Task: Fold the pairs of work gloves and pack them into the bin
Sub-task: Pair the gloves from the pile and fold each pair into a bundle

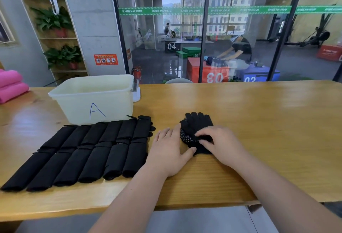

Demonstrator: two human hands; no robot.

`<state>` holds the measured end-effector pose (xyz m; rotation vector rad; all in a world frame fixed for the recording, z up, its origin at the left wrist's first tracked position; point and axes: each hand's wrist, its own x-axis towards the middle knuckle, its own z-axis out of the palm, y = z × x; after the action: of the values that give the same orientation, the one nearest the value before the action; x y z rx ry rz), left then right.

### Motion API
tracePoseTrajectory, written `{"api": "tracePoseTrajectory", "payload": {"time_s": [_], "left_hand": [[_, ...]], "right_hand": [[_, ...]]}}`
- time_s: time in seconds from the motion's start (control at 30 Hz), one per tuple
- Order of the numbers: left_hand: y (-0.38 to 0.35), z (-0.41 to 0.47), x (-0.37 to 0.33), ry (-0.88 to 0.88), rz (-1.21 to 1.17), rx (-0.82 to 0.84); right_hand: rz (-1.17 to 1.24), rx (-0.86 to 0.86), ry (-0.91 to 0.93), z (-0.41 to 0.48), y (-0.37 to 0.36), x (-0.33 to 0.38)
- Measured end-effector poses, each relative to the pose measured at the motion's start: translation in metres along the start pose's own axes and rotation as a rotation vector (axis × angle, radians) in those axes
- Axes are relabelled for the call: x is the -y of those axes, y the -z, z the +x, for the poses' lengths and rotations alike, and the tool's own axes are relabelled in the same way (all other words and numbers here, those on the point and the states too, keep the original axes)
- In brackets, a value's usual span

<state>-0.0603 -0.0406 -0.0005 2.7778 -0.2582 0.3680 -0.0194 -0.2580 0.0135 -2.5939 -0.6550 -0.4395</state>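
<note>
Black knitted fabric with small pale grip dots lies at the centre of the frame: a pair of gloves (194,128), flat on the table (268,125), with the finger ends pointing to the far side. The left hand (171,149) lies flat with straight fingers just at the left edge of the pair, and its thumb touches the lower corner. The right hand (220,143) has bent fingers and pinches a fold of the cuff part. The two hands are close together, only the glove between them. At the left, the folded gloves (83,151) form two tight rows of soft, long rolls that touch one another. Just behind them, in the upper left of the table, stands the bin (92,101), of milky, half-transparent plastic with rounded corners and a blue letter A on its front wall. To the right of the hands the glossy yellow wood runs wide toward the right border of the frame. The near table edge passes under both forearms.
</note>
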Motion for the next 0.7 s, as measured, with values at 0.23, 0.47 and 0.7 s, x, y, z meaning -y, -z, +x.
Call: {"api": "tracePoseTrajectory", "payload": {"time_s": [0.23,0.47,0.7], "left_hand": [[0.002,-0.001,-0.001,0.011,-0.046,0.018],[0.003,-0.003,-0.001,0.030,-0.081,0.023],[0.003,-0.001,0.000,0.037,-0.099,0.025]], "right_hand": [[-0.034,-0.284,-0.009,0.007,0.004,0.013],[-0.048,-0.228,0.079,-0.014,-0.005,0.026],[-0.199,-0.217,0.152,-0.026,-0.020,0.025]]}}
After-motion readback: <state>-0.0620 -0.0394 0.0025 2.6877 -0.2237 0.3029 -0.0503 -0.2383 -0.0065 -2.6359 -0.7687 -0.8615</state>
